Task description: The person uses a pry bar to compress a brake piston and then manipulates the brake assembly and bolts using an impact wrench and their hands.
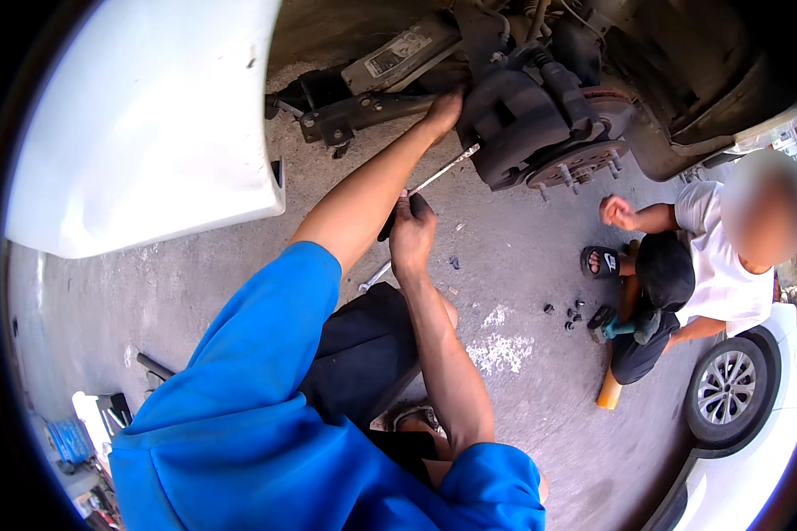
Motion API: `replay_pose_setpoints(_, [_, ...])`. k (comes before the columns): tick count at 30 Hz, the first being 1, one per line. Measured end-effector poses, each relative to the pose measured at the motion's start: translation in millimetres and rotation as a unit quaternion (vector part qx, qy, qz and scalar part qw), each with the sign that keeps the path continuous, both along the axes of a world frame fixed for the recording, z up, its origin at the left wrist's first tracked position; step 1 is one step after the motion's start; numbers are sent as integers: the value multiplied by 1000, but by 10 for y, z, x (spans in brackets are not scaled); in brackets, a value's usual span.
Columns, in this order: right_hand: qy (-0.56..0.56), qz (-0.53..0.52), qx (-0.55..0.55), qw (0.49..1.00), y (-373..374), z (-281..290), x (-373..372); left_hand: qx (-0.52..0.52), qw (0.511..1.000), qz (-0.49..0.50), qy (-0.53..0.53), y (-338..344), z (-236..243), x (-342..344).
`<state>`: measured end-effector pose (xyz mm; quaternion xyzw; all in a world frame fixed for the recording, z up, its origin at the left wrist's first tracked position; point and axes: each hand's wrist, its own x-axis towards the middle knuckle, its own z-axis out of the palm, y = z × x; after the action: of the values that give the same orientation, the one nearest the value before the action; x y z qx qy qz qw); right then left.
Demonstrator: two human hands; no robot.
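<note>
The right hand (413,237) wraps its fingers round a tool (445,171), apparently levering near the brake caliper (521,106), next needing steady force; the left hand's (445,111) I cannot tell.

The left hand (445,111) is hiding its fingers behind the brake assembly (522,124).
From here, the right hand (413,234) is covering part of the long tool (447,170), small black pieces (578,316) are looking too tiny to identify, and the parked white car (762,473) is running out of view.
</note>
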<state>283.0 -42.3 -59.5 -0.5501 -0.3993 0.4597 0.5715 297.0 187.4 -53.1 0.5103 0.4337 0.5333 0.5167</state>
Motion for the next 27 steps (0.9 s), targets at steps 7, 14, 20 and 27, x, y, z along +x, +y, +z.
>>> replay_pose_setpoints(7, [93,14,-18,995,39,187,-86,3,983,54,176,-276,208,-305])
replay_pose_setpoints(14, [101,-3,-13,995,75,323,-129,3,978,79,194,-246,298,-337])
replay_pose_setpoints(20, [115,-47,-40,991,132,305,-108,-25,991,45,120,55,-155,-307])
replay_pose_setpoints(27, [121,-79,-38,989,258,226,96,-26,996,-1,89,-75,-174,-5])
